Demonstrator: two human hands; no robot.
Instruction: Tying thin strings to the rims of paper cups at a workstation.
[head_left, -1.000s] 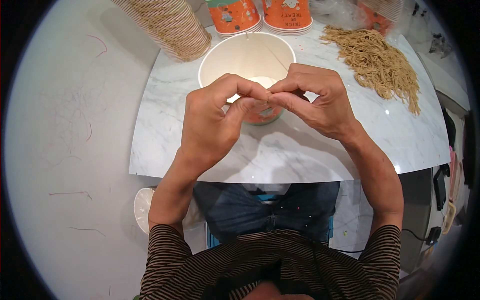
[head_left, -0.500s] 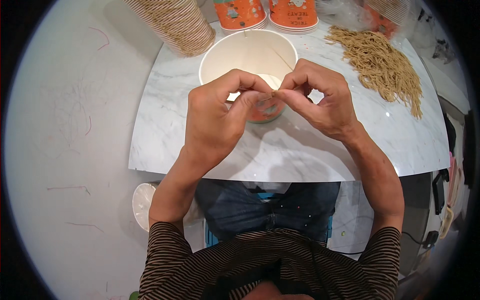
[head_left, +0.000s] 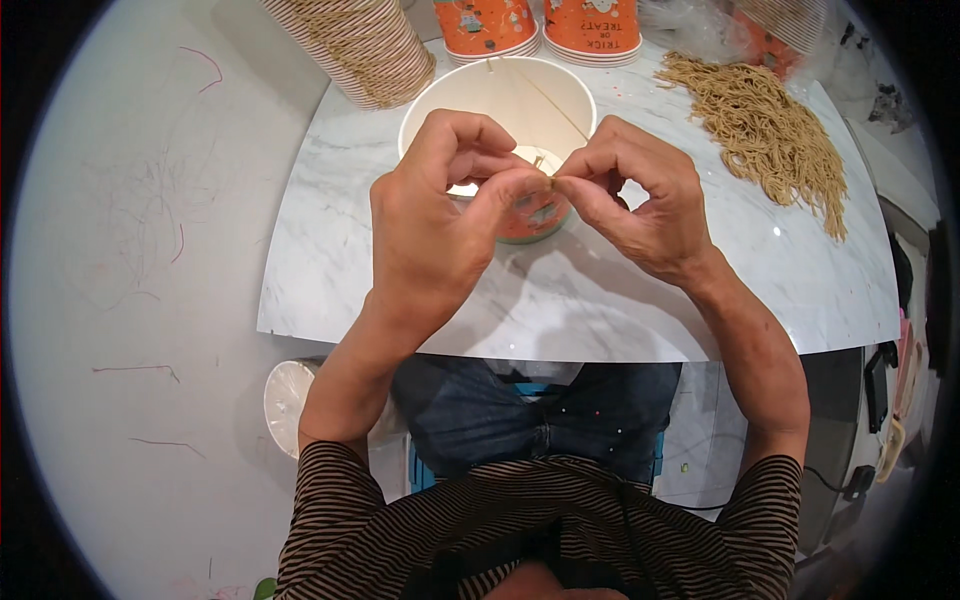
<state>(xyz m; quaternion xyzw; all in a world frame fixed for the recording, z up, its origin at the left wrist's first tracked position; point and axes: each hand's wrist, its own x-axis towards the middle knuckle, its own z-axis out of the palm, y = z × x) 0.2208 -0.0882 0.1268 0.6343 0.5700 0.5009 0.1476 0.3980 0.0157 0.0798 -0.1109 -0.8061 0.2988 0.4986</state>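
A large paper bucket [head_left: 428, 118], white inside with an orange printed outside, stands on the table before me. Across its mouth runs a thin tan cord [head_left: 550, 100], from near the far rim toward my right hand. Just over the near rim, my left hand [head_left: 435, 215] pinches the cord between thumb and fingers. My right hand [head_left: 645, 195] pinches it too, its thumb tip meeting the left thumb. Most of the short length of cord between them is hidden by the fingertips.
Loose tan cords [head_left: 770, 130] lie heaped at the right. Far left, a tilted stack of paper buckets [head_left: 360, 50] has cords along it. Upside-down orange buckets [head_left: 485, 25] stand at the back edge. Below the marble-patterned table [head_left: 400, 330] is a plastic-wrapped white stack [head_left: 288, 405].
My left fingers have lifted and opened slightly away from the thumb, while the right hand stays nearly in place. More of the cord shows above the bucket's mouth.
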